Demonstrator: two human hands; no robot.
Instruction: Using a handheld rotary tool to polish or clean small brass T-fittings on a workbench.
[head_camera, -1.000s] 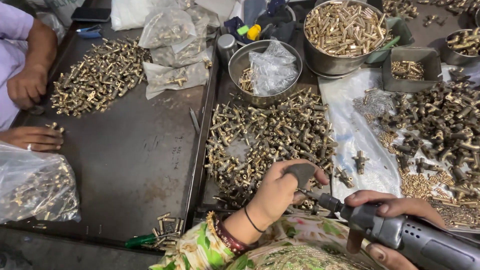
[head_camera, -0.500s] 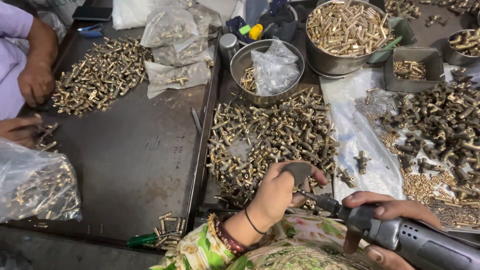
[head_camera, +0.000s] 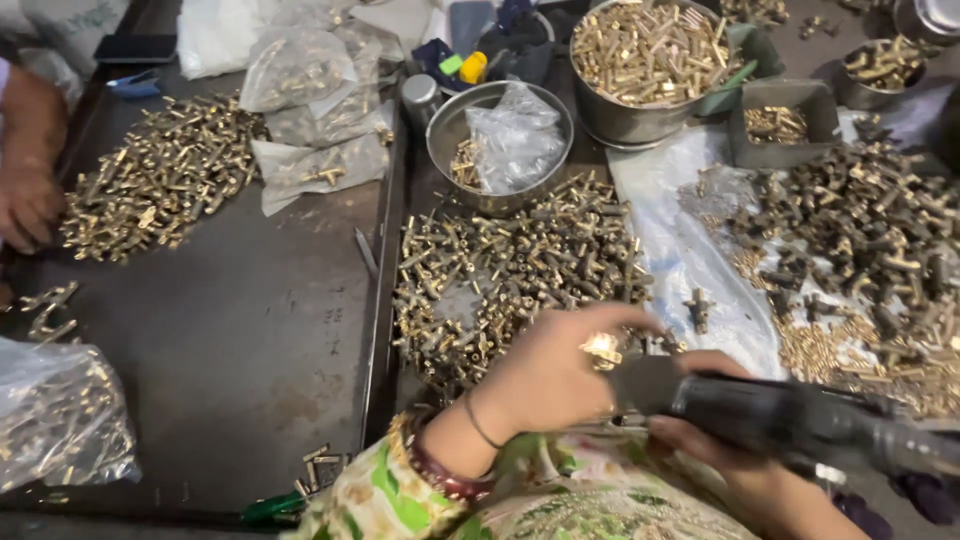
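Left hand was closed on a small brass fitting at the tip of the dark power driver, which I clamped in my right hand, just beside the brass pile.

At lower centre of the frame, the left hand curls with fingers bent, wrist bangled and angled up from the bottom edge. The right hand, lower right, lies palm-up, fingers wrapped closed.
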